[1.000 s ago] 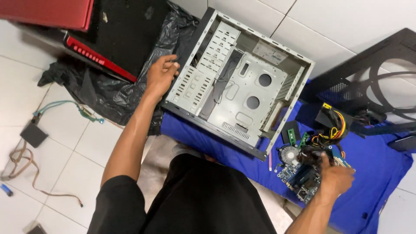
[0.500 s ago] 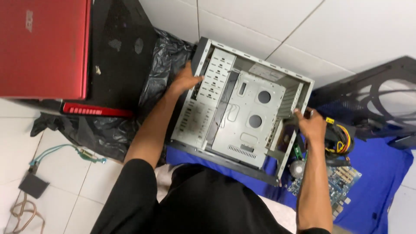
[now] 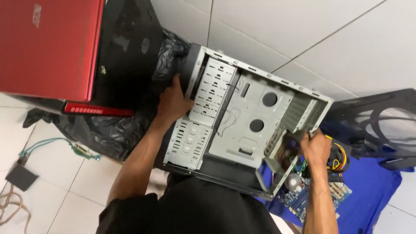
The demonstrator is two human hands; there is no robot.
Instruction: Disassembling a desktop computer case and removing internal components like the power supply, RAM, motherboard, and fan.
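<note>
Closest to you, your black-clothed body fills the bottom of the view, and both forearms reach forward from it. Your right hand (image 3: 315,147) is curled tight around the rear edge of the open computer case (image 3: 251,125), fingers wrapped over the metal wall near the back corner. Just under this hand you see the motherboard (image 3: 305,197) with its round cooler fan, lying on the blue cloth (image 3: 368,195), and beside your wrist a bundle of yellow and red power cables (image 3: 338,157).

Your left hand (image 3: 173,102) is on the opposite side of the case, at the front end where the drive bays are. The palm lies against the case front and the fingers go around the edge; how far they are bent you cannot tell, because the case hides the tips. So the case is held between your two hands, with its open side toward you, and it shows the bare metal tray with two round holes and the perforated drive cage.

Under the left part of the case lies a crumpled black plastic bag (image 3: 108,130). On the white tiled floor (image 3: 56,173) at left are a green flat cable (image 3: 56,145) and a small dark square part (image 3: 21,177).

Farther away, at top left, a red laptop (image 3: 47,47) rests on a black unit. At far right, a black side panel (image 3: 381,125) leans near the cloth.
</note>
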